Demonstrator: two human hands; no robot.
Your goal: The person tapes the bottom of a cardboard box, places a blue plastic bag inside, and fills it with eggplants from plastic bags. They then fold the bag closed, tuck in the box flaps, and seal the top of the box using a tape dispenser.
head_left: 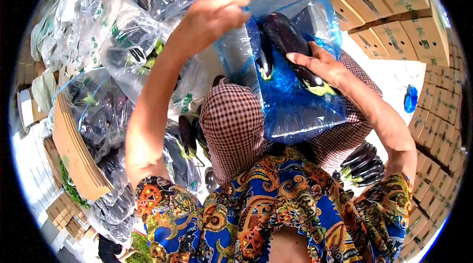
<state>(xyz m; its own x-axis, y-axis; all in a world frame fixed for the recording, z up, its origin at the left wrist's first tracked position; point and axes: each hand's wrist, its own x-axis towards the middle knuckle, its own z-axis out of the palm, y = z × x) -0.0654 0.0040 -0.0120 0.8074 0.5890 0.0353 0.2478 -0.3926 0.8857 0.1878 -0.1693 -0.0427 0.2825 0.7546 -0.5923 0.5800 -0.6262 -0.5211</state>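
A blue plastic bag, spread wide like a lining, sits between the knees; whether a box is under it I cannot make out. Inside lie a large dark purple eggplant and a slimmer eggplant to its left. My right hand is wrapped over the lower part of the large one, its green stem end showing below the fingers. Up at the bag's left rim is my left hand, slightly blurred. Its fingers are curled together, and whatever they may hold is hidden.
Clear plastic bags of eggplants crowd the left, beside flattened cardboard. Several loose eggplants lie by the right knee, others by the left. Stacked cartons line the right. Another person's hand shows at bottom left.
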